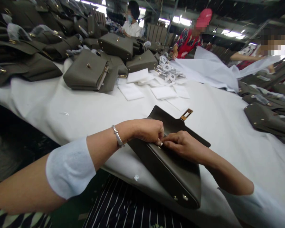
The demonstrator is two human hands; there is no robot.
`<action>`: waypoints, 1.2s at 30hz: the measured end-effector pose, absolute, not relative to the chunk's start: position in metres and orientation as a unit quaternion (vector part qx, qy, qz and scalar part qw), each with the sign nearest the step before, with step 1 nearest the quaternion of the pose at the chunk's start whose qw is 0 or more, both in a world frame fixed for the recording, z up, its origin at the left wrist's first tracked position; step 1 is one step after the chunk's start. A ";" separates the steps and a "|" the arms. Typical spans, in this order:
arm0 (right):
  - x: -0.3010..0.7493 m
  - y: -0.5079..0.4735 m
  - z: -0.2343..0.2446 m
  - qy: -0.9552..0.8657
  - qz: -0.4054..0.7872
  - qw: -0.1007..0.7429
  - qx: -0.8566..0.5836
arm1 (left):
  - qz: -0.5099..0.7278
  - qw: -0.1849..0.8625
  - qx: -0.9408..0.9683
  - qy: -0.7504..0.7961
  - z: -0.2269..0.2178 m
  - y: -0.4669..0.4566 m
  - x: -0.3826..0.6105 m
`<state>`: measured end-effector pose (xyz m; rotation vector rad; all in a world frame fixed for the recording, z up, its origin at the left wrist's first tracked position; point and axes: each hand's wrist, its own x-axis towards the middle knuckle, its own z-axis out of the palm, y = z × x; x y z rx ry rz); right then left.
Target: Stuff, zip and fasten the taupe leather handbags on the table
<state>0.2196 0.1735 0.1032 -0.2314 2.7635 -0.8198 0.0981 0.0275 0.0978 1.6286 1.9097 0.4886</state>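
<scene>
A dark olive handbag lies tilted on the white-covered table in front of me, its flap folded back and a gold clasp plate standing at the flap's edge. My left hand is closed in a pinch over the bag's front; a tiny pale bit shows at its fingertips, too small to name. Right beside it, my right hand rests on the bag with thumb and forefinger drawn together at the same spot. Whatever lies between those fingers is hidden. Small metal feet show on the bag's near end.
More olive handbags are heaped at the left and back, with others at the right. White pads and plastic-wrapped handles lie mid-table. A person in red handles a pale sheet; other people stand behind the table.
</scene>
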 end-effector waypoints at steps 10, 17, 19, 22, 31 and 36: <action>0.234 0.170 0.087 0.911 -0.408 0.030 -0.043 | 0.230 0.285 0.604 0.707 0.098 0.018 0.097; 0.220 0.173 0.098 0.837 -0.515 0.156 0.097 | 0.307 0.168 0.522 0.777 0.097 0.009 0.105; 0.213 0.170 0.105 0.829 -0.507 0.196 0.131 | 0.332 0.181 0.508 0.774 0.098 0.008 0.106; 0.208 0.166 0.116 0.829 -0.473 0.252 0.164 | 0.366 0.246 0.493 0.750 0.104 0.008 0.102; 0.237 0.173 0.099 0.767 -0.604 0.124 0.177 | 0.213 0.230 0.591 0.743 0.131 0.011 0.087; 0.242 0.174 0.095 0.763 -0.615 0.087 0.182 | 0.224 0.006 0.604 0.764 0.122 -0.017 0.121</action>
